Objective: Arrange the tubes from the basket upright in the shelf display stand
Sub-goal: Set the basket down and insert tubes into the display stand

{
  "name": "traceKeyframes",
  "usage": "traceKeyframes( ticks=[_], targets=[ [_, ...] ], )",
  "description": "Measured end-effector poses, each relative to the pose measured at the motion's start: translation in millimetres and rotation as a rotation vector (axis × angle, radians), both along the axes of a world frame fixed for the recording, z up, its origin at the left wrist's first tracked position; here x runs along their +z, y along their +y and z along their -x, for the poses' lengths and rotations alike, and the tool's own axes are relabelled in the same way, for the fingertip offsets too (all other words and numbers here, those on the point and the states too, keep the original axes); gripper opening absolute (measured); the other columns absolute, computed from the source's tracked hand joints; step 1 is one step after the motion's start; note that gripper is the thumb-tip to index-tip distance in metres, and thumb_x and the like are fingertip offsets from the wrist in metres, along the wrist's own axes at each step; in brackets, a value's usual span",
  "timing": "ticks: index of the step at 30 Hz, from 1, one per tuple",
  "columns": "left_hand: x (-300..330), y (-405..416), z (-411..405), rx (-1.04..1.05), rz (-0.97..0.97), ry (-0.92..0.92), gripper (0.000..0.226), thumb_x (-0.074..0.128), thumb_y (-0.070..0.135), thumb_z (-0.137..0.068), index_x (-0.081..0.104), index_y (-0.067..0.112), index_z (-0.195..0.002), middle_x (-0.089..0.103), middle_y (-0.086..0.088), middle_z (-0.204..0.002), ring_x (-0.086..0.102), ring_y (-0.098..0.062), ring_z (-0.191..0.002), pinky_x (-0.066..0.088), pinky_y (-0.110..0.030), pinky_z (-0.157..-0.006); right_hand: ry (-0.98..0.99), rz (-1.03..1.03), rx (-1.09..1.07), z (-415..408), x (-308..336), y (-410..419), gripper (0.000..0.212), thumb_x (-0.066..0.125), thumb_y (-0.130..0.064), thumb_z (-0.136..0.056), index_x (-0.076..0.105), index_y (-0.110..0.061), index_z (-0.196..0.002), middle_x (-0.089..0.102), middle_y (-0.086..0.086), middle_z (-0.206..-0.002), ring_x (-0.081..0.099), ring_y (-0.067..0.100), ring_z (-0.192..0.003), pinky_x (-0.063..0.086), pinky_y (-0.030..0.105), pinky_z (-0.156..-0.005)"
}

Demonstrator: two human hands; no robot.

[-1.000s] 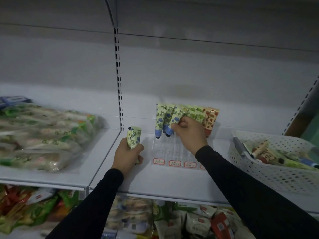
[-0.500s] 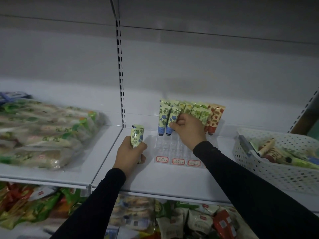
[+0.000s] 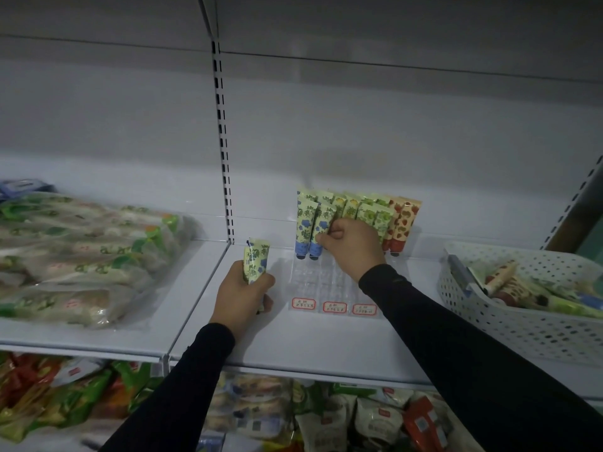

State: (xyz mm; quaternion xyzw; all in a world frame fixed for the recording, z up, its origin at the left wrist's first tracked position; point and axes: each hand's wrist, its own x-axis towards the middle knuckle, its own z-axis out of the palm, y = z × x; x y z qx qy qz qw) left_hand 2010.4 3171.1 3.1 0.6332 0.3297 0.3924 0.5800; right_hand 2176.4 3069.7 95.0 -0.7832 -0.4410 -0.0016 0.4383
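Note:
A clear display stand with red-framed price labels sits on the white shelf. Several tubes stand upright at its back: blue-flowered ones on the left, green ones in the middle, strawberry ones on the right. My right hand pinches a blue-flowered tube standing in the second row. My left hand grips another blue-flowered tube upright, left of the stand. The white perforated basket at the right holds more tubes lying flat.
Bagged noodle packs fill the shelf section to the left, past the slotted upright. Packaged snacks crowd the shelf below. The white shelf front lies under both arms.
My right hand has set the blue-flowered tube more upright in the stand's second row. My left hand stays put with its tube; the view shifted slightly.

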Motion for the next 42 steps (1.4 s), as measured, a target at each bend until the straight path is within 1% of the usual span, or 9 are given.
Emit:
traceKeyframes(
  ticks=[7, 10, 13, 16, 19, 26, 31, 36, 42],
  targets=[
    [0.5, -1.0, -0.2, 0.001, -0.006, 0.003, 0.028, 0.065, 0.027, -0.069, 0.051, 0.014, -0.089, 0.055, -0.009, -0.073, 0.058, -0.023, -0.052, 0.048, -0.036, -0.055, -0.037, -0.18, -0.035, 2.2, 7.7, -7.4, 0.025, 0.063, -0.029, -0.094, 0.067, -0.005, -0.09, 0.067, -0.002, -0.081, 0.059, 0.006, -0.071, 0.039, 0.003, -0.059],
    [0.7, -1.8, -0.2, 0.003, -0.003, 0.002, 0.028, 0.064, 0.028, -0.068, 0.051, 0.014, -0.089, 0.055, -0.009, -0.072, 0.057, -0.023, -0.053, 0.047, -0.035, -0.054, -0.073, -0.2, -0.021, 1.4, 11.9, -6.2, 0.028, 0.061, -0.027, -0.095, 0.069, -0.001, -0.09, 0.071, 0.004, -0.083, 0.062, 0.011, -0.073, 0.043, 0.006, -0.06],
    [-0.2, -1.3, 0.4, 0.002, -0.007, 0.002, 0.028, 0.065, 0.028, -0.069, 0.051, 0.014, -0.089, 0.055, -0.008, -0.071, 0.057, -0.024, -0.054, 0.047, -0.036, -0.055, -0.141, -0.177, -0.025, -2.4, 12.4, -1.3, 0.035, 0.057, -0.031, -0.097, 0.069, 0.0, -0.084, 0.07, 0.011, -0.078, 0.065, 0.022, -0.073, 0.048, 0.023, -0.065],
    [-0.3, -1.1, 0.6, -0.002, -0.008, 0.012, 0.028, 0.065, 0.028, -0.069, 0.051, 0.015, -0.09, 0.055, -0.009, -0.073, 0.058, -0.023, -0.054, 0.048, -0.035, -0.055, -0.21, -0.143, -0.042, -6.6, 13.8, 3.1, 0.041, 0.053, -0.033, -0.098, 0.065, -0.004, -0.073, 0.063, 0.007, -0.065, 0.057, 0.02, -0.063, 0.037, 0.016, -0.054],
    [0.2, -1.3, 0.0, 0.005, -0.011, 0.011, 0.027, 0.064, 0.027, -0.069, 0.051, 0.015, -0.089, 0.055, -0.008, -0.071, 0.057, -0.023, -0.053, 0.047, -0.035, -0.055, -0.276, -0.129, -0.049, -7.6, 17.7, 5.1, 0.044, 0.051, -0.031, -0.1, 0.057, -0.009, -0.062, 0.044, -0.002, -0.051, 0.038, 0.012, -0.048, 0.029, 0.014, -0.049],
    [-0.1, -2.2, -0.5, 0.015, -0.03, 0.025, 0.027, 0.064, 0.027, -0.069, 0.051, 0.015, -0.089, 0.055, -0.008, -0.07, 0.058, -0.022, -0.051, 0.046, -0.034, -0.053, -0.379, -0.049, -0.004, -11.1, 25.0, 5.0, 0.053, 0.05, -0.023, -0.099, 0.031, -0.024, -0.05, 0.031, -0.006, -0.045, 0.03, 0.008, -0.043, 0.025, 0.013, -0.045],
    [0.1, -2.8, -1.2, 0.012, -0.037, 0.022, 0.027, 0.064, 0.027, -0.07, 0.051, 0.014, -0.09, 0.056, -0.01, -0.073, 0.058, -0.022, -0.052, 0.047, -0.034, -0.053, -0.362, -0.028, 0.041, -17.4, 24.6, 4.6, 0.047, 0.05, -0.024, -0.1, 0.047, -0.009, -0.056, 0.047, 0.008, -0.051, 0.038, 0.017, -0.049, 0.031, 0.033, -0.054],
    [-0.3, -2.7, -1.4, 0.012, -0.024, 0.016, 0.027, 0.064, 0.026, -0.071, 0.051, 0.014, -0.091, 0.056, -0.01, -0.075, 0.058, -0.021, -0.053, 0.048, -0.032, -0.052, -0.32, -0.058, 0.063, -20.3, 21.6, 4.7, 0.047, 0.05, -0.027, -0.1, 0.057, 0.001, -0.063, 0.062, 0.019, -0.062, 0.06, 0.032, -0.063, 0.05, 0.035, -0.065],
    [-1.9, 0.2, -1.0, 0.009, -0.019, 0.019, 0.029, 0.066, 0.028, -0.069, 0.052, 0.014, -0.09, 0.056, -0.009, -0.074, 0.059, -0.023, -0.053, 0.049, -0.036, -0.056, -0.199, -0.104, 0.058, -15.6, 17.7, -1.0, 0.054, 0.049, -0.036, -0.1, 0.056, 0.002, -0.063, 0.061, 0.022, -0.063, 0.064, 0.035, -0.065, 0.052, 0.038, -0.066]
  ],
)
